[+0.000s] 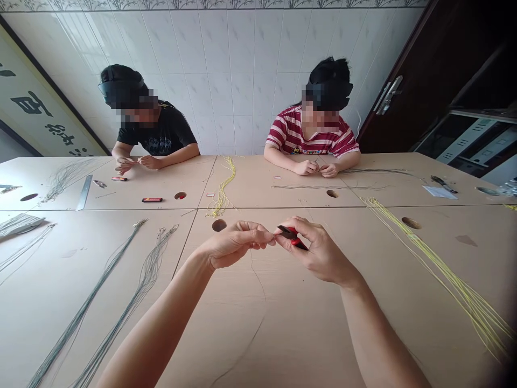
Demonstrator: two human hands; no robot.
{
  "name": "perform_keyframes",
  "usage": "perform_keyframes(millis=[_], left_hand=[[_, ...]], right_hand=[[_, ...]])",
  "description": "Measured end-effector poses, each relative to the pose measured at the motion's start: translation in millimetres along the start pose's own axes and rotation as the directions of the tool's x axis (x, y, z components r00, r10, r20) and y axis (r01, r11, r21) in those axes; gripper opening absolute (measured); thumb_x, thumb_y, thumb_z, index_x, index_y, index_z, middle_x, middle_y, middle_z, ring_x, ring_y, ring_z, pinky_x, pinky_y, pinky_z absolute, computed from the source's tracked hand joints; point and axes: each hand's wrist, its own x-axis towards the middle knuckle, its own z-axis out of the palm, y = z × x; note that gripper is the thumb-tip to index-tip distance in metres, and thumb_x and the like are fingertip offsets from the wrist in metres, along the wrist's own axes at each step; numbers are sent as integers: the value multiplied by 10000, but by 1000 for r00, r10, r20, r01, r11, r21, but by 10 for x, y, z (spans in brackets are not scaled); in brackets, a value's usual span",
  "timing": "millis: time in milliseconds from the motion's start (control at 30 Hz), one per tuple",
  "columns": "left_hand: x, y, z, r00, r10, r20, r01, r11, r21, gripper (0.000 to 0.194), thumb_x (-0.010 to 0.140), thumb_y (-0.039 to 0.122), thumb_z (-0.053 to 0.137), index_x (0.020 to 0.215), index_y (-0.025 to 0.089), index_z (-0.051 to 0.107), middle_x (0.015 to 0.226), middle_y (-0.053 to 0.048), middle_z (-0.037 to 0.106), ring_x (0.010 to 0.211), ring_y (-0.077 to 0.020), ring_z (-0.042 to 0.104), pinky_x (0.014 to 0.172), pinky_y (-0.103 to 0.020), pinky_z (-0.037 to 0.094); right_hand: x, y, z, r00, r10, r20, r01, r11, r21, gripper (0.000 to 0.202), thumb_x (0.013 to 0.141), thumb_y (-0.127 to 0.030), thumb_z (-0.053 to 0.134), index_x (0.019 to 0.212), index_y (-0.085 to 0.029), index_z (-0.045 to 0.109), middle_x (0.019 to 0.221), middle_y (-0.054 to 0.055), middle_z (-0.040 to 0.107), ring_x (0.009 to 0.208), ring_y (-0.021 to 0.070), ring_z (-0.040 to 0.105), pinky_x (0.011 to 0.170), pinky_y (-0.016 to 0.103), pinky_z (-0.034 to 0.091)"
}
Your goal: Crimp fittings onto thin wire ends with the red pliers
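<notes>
My left hand (238,242) pinches the end of a thin grey cord (258,280), which hangs from the fingers and trails over the table toward me. My right hand (317,249) is wrapped round small red-handled pliers (298,243), whose dark jaws point up and left. The fingertips of both hands meet at the middle, above the table. Whatever small piece sits between them is too small to make out.
Grey cord bundles (97,285) lie on the table (226,334) at left, a yellow bundle (436,258) at right, another yellow bundle (224,188) beyond my hands. Two people sit opposite. Cable holes (219,225), a ruler (84,192) and black pliers (443,184) also show.
</notes>
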Motion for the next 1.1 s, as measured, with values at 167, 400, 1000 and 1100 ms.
perform_keyframes(millis=[167,400,1000,1100], left_hand=[[26,-2,37,983,127,-132,-127,992,11,109,737,354,758,677,263,757,821,-14,714,857,-177,560,850,-349,378],[31,18,131,900,373,-223,-361,928,97,157,841,338,687,753,243,776,796,-18,702,889,-181,580,905,-347,391],[33,-263,183,871,324,-369,-367,929,-49,169,804,351,718,699,225,756,834,-7,657,818,-137,531,812,-292,419],[-29,-290,151,899,296,-323,-312,950,3,199,820,354,700,691,210,746,803,-17,656,824,-148,538,804,-298,423]], right_hand=[[53,-63,262,905,338,-257,-188,862,471,158,862,-379,624,917,-231,621,689,-29,531,615,116,433,597,258,386],[119,-224,486,849,527,39,-262,356,897,275,796,-422,683,991,-229,660,886,15,616,613,105,406,533,256,381],[93,-125,485,796,606,-7,-291,393,872,239,697,-398,769,726,-211,624,520,-85,299,520,97,287,512,260,288],[91,-114,477,795,606,-16,-298,412,861,238,677,-390,778,708,-206,629,516,-85,318,514,90,281,524,263,291]])
